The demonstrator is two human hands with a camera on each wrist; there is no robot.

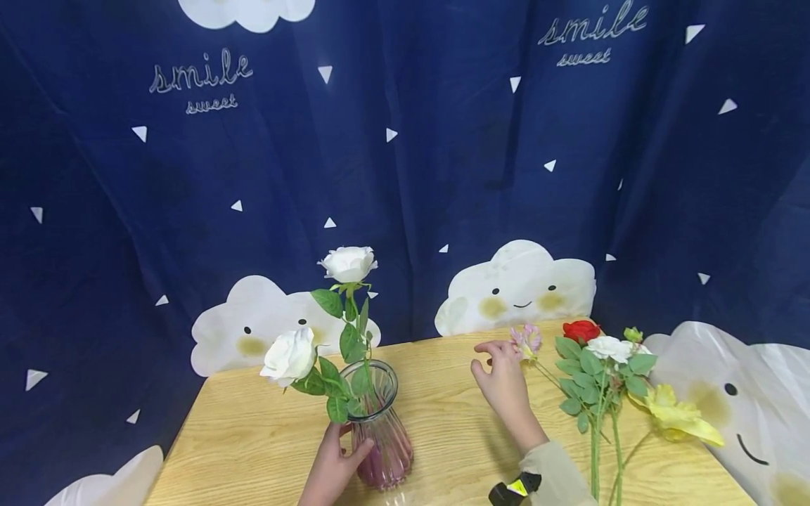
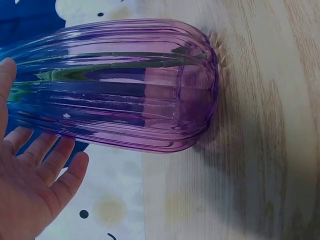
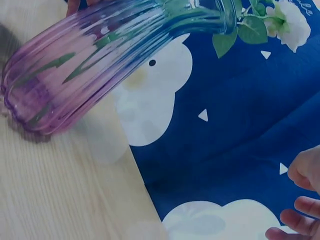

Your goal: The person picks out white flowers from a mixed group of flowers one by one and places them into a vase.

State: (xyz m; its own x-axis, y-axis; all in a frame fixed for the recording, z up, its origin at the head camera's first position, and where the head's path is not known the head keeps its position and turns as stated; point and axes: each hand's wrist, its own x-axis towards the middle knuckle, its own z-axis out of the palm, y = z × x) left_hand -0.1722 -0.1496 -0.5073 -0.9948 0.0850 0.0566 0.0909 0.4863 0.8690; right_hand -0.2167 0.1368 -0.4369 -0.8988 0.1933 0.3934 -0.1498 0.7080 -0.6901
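Note:
A ribbed glass vase, bluish at the neck and pink-purple below, stands upright on the table. Two white roses lean out of it: one rose rises tall, the other rose tilts left. Their green stems show through the glass in the left wrist view. My left hand holds the vase's left side, thumb in front and fingers behind. To the right of the vase, my right hand hovers with nothing in it, fingers loosely bent. Its fingertips show at the right edge of the right wrist view.
Beyond the right hand lie a small pink flower, a red rose, a white flower and a yellow flower, stems pointing toward me. The wooden table ends at a dark blue curtain with cloud prints.

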